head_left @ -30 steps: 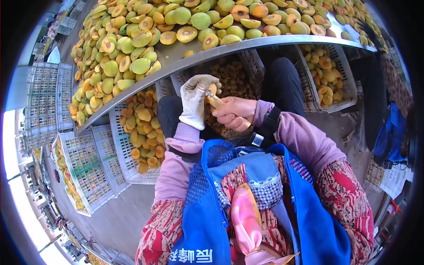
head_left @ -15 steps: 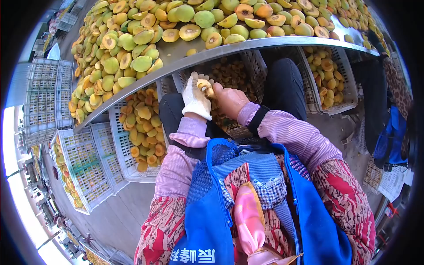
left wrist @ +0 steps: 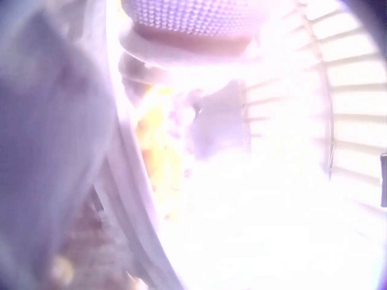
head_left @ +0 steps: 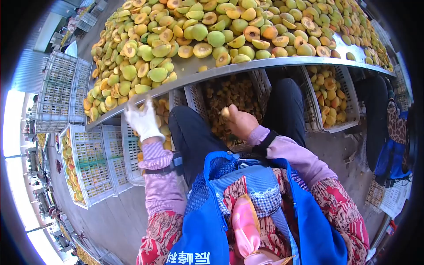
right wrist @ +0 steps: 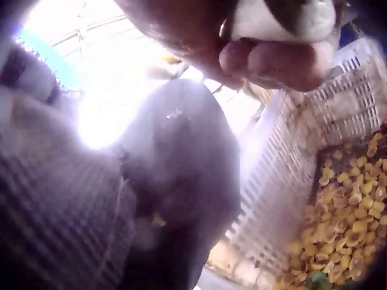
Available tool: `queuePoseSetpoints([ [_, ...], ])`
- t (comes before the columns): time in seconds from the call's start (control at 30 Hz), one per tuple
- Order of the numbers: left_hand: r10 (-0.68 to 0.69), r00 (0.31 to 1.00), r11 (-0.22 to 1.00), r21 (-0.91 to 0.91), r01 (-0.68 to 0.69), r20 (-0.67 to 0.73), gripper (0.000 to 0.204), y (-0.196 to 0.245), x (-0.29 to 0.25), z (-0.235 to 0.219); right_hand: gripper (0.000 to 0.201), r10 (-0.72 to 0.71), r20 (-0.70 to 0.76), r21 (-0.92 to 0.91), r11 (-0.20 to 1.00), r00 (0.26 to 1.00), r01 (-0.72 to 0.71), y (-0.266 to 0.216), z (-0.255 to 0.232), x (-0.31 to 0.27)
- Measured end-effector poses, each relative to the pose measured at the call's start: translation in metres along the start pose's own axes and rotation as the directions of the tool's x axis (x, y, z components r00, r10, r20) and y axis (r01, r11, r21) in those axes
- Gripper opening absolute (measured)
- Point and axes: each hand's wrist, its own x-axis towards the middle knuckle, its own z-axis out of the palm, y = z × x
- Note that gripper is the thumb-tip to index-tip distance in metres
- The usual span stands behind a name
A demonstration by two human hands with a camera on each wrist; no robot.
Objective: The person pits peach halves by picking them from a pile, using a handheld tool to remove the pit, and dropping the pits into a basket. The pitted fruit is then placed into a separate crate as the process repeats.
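Item, one right hand (head_left: 242, 123), bare, fingers curled round a pale, rounded object (right wrist: 281, 21), which is only partly shown; both lie over the middle crate (head_left: 196, 104), below the curved metal rim (head_left: 247, 66) and apart from it. Item, one left hand (head_left: 143, 117), in a white glove, beside the same rim, above the left-hand crate (head_left: 134, 170); its fingers are blurred, and whether they are released or grasping cannot be told. Between the hands: open room, with the left knee (head_left: 183, 121) beneath; the right knee (head_left: 285, 95) bounds the far side of the middle crate. Surface: a metal table (head_left: 187, 66), heaped with halved fruit (head_left: 216, 39), green to orange, some cut face up; grey metal shows near the rim. Below it: the middle crate, of brownish-yellow pieces, and the right-hand crate (head_left: 346, 95), of yellow-orange fruit. Room: grey floor (head_left: 132, 212), stacked slatted crates (head_left: 59, 97) to the left, bright openings beyond, another person (head_left: 373, 101) at the right. Left wrist view: largely overexposed.
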Motion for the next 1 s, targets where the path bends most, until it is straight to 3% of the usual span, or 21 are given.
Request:
queuePoseSetpoints([
  [0.07,0.010,0.999,0.975,-0.221,-0.002,0.032,0.020,-0.012,0.006,0.007,0.028,0.113,0.103,-0.153,0.984,0.988,-0.097,0.004,0.003,0.007],
  [0.13,0.069,0.961,0.895,-0.443,0.058,0.266,0.018,0.025,0.004,0.006,0.030,0.064,-0.039,0.072,0.996,0.997,-0.061,0.002,0.004,0.015],
  [0.17,0.119,0.912,0.926,-0.376,0.041,0.393,0.017,0.044,0.007,0.008,0.030,0.068,-0.019,0.126,0.990,0.997,-0.065,0.000,-0.002,0.017],
  [0.27,0.263,0.827,0.921,-0.384,-0.062,0.497,0.026,0.080,0.020,0.060,0.030,0.091,0.031,0.199,0.975,0.995,-0.095,0.013,-0.006,0.019],
  [0.3,0.242,0.787,0.951,-0.301,-0.076,0.567,0.033,0.090,0.030,0.082,0.031,0.112,0.064,0.215,0.969,0.992,-0.123,0.019,-0.005,0.019],
  [0.33,0.255,0.806,0.954,-0.274,-0.120,0.534,0.039,0.105,0.038,0.099,0.031,0.115,0.061,0.217,0.968,0.991,-0.126,0.020,-0.006,0.019],
  [0.37,0.231,0.771,0.968,-0.222,-0.119,0.593,0.043,0.112,0.047,0.122,0.031,0.125,0.050,0.240,0.962,0.991,-0.133,0.018,-0.008,0.019],
  [0.4,0.223,0.778,0.975,-0.148,-0.168,0.587,0.045,0.124,0.052,0.137,0.032,0.136,0.041,0.262,0.954,0.990,-0.142,0.017,-0.011,0.019],
  [0.47,0.328,0.745,0.937,-0.100,-0.335,0.581,0.048,0.127,0.052,0.173,0.033,0.176,0.069,0.266,0.945,0.982,-0.188,0.016,-0.013,0.023],
  [0.5,0.334,0.741,0.935,-0.105,-0.339,0.583,0.048,0.127,0.051,0.181,0.033,0.167,0.064,0.265,0.948,0.984,-0.179,0.017,-0.012,0.023],
  [0.57,0.200,0.679,0.975,-0.215,-0.064,0.706,0.050,0.128,0.047,0.193,0.033,0.183,0.103,0.275,0.939,0.978,-0.204,0.014,-0.014,0.024],
  [0.6,0.203,0.676,0.974,-0.216,-0.067,0.709,0.050,0.122,0.044,0.197,0.033,0.187,0.101,0.278,0.938,0.977,-0.208,0.016,-0.011,0.024],
  [0.63,0.156,0.683,0.938,-0.324,0.124,0.714,0.049,0.111,0.042,0.199,0.033,0.141,0.040,0.284,0.948,0.989,-0.147,0.020,-0.006,0.024],
  [0.7,0.070,0.722,0.735,-0.525,0.429,0.688,0.042,0.115,0.038,0.174,0.032,0.090,-0.016,0.283,0.956,0.996,-0.082,0.015,-0.009,0.024],
  [0.73,0.079,0.725,0.464,-0.669,0.580,0.684,0.037,0.105,0.034,0.173,0.032,0.177,0.084,0.419,0.887,0.981,-0.196,0.013,-0.014,0.024],
  [0.77,0.046,0.743,0.342,-0.709,0.617,0.668,0.035,0.110,0.032,0.148,0.031,0.245,0.199,0.532,0.786,0.949,-0.315,0.007,-0.020,0.022],
  [0.8,0.009,0.758,0.213,-0.742,0.636,0.652,0.033,0.114,0.028,0.119,0.028,0.251,0.231,0.574,0.745,0.940,-0.340,0.002,-0.023,0.022],
  [0.87,0.026,0.653,-0.248,-0.628,0.738,0.757,0.029,0.096,0.009,0.096,0.026,0.247,0.310,0.629,0.671,0.918,-0.392,-0.012,-0.030,0.020],
  [0.93,0.170,0.551,-0.379,-0.461,0.802,0.817,0.026,0.092,-0.012,0.065,0.027,0.231,0.283,0.576,0.735,0.931,-0.358,-0.020,-0.025,0.019],
  [1.0,0.132,0.522,-0.390,-0.441,0.809,0.842,0.025,0.084,-0.035,0.051,0.031,0.023,0.118,0.485,0.871,0.993,-0.078,-0.025,-0.017,0.018],
])
